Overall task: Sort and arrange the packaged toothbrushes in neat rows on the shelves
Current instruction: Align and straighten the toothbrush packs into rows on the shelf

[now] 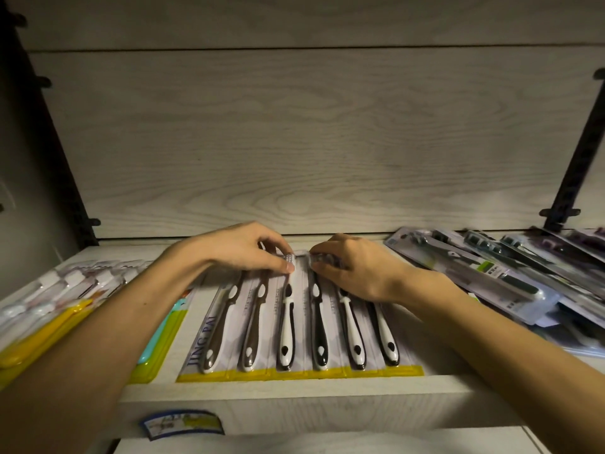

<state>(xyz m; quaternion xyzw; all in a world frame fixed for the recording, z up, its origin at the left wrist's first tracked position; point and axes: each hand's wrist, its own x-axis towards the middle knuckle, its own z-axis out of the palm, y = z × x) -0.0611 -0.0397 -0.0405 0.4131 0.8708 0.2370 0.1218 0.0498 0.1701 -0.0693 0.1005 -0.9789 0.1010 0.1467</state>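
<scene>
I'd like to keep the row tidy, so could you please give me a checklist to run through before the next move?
1. Both hands on the pack: ok, left hand and right hand pinch the far end of the six-brush pack.
2. Pack flat on the shelf: ok.
3. Near edge square with the shelf front: ok, roughly.
4. Gap to the yellow packs: ok, narrow.
5. Dark packs in a row: not ok, a slanting, overlapping heap.
6. Room behind the pack: cannot tell.
</scene>
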